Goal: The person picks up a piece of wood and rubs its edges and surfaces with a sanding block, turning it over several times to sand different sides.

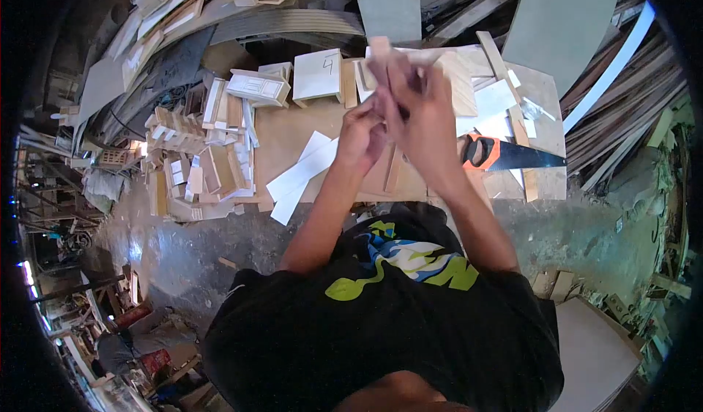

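Both my hands are raised together over the workbench (282, 130), somewhat blurred. My right hand (423, 115) is closed around a small pale wooden block (381, 47), whose end sticks up past the fingers. Close against it, my left hand (361, 135) has its fingers curled; what they pinch is hidden. Below and left of the hands lie two crossed white strips (304, 170). A handsaw (480, 152) with an orange and black handle rests to the right, its dark blade pointing right. Behind the hands is a pale wooden panel (458, 83).
Small wooden drawer-like boxes (256, 88) and a white-topped box marked with a pen (317, 75) stand at the back. Stacked wood pieces (220, 170) fill the bench's left end. A long batten (505, 83) lies at the right. Timber strips (615, 119) are piled beyond.
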Motion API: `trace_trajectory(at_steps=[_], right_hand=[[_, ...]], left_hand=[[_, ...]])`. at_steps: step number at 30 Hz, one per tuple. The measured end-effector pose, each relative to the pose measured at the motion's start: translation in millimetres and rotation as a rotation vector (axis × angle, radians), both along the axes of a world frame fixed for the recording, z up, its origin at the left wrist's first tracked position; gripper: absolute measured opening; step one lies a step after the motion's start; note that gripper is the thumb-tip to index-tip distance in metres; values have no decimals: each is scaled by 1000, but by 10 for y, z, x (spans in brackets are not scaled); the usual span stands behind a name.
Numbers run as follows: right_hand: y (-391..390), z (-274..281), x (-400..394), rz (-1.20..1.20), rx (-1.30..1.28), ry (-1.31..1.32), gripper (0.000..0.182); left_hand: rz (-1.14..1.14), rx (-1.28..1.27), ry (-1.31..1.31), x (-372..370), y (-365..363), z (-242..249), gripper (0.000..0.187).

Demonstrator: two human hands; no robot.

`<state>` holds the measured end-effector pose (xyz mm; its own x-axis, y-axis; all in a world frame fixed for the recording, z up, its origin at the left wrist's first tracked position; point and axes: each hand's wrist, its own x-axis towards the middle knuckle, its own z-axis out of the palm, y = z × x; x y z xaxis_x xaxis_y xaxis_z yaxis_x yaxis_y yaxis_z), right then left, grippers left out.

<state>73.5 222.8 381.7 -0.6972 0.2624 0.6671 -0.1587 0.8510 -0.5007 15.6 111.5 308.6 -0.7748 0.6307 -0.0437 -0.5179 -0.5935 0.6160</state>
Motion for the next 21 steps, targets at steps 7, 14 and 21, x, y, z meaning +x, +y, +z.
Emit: trace_trajectory(at_steps=[7,14,21], right_hand=[[175,128,-253,-52,37,64,33],[-3,-136,29,20,-38,-30,27],[223,4,-397,1,-15,-12,33]], left_hand=[[-35,-10,8,135,90,-145,32],[55,-167,-14,-102,65,-74,31],[35,-171,-45,2,168,-76,32]])
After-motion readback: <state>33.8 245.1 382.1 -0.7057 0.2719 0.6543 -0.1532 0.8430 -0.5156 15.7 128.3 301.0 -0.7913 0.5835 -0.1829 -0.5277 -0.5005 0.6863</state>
